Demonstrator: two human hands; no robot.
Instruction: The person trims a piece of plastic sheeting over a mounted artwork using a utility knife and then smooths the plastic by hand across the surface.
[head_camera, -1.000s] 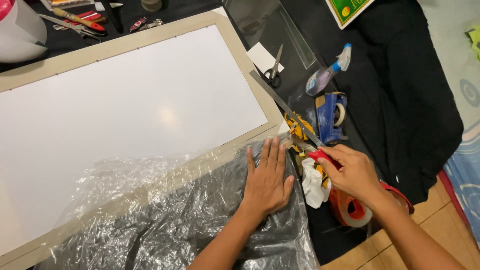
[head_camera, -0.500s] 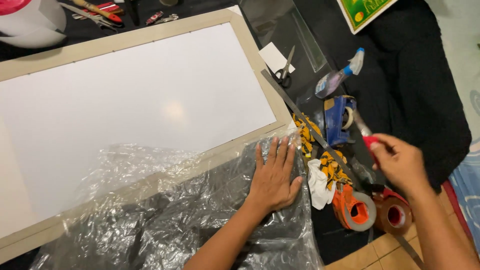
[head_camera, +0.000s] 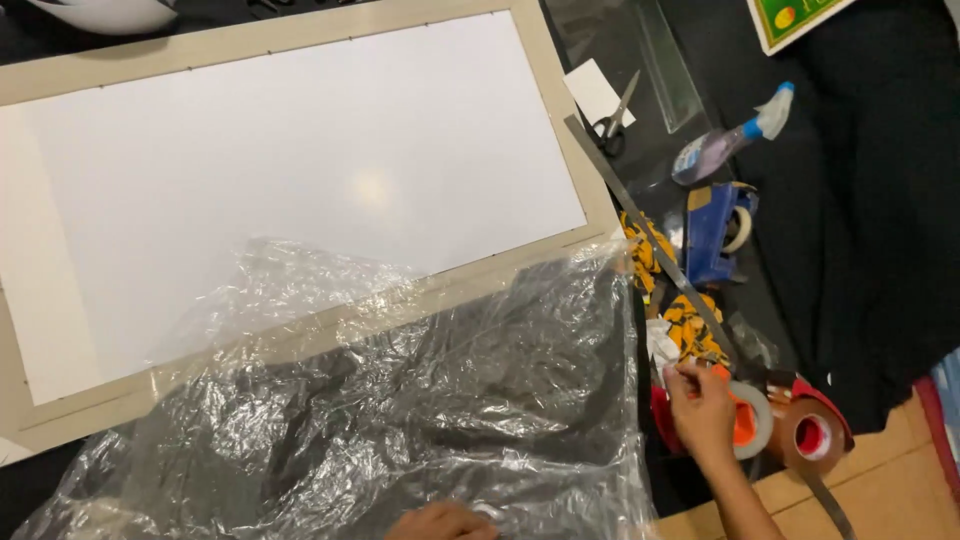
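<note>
My right hand (head_camera: 700, 405) rests on a clear tape roll with an orange core (head_camera: 750, 420), its fingertips pinched at the roll's upper edge. Only the knuckles of my left hand (head_camera: 440, 522) show at the bottom edge, lying on a crumpled clear plastic sheet (head_camera: 420, 400). The sheet overlaps the near edge of a large white board in a beige frame (head_camera: 560, 110). A brown tape roll with a red core (head_camera: 812, 436) sits just right of the orange one.
A long metal ruler (head_camera: 640, 225) lies along the frame's right side over orange patterned cloth (head_camera: 692, 325). Beyond it are scissors (head_camera: 610, 125), a white card (head_camera: 592, 90), a glue bottle (head_camera: 730, 140) and a blue tape dispenser (head_camera: 715, 235). Black cloth (head_camera: 870, 200) covers the right.
My right hand, which held a red-handled tool, has come down onto the orange-core tape roll. My left hand has slid off the plastic's middle toward the bottom edge.
</note>
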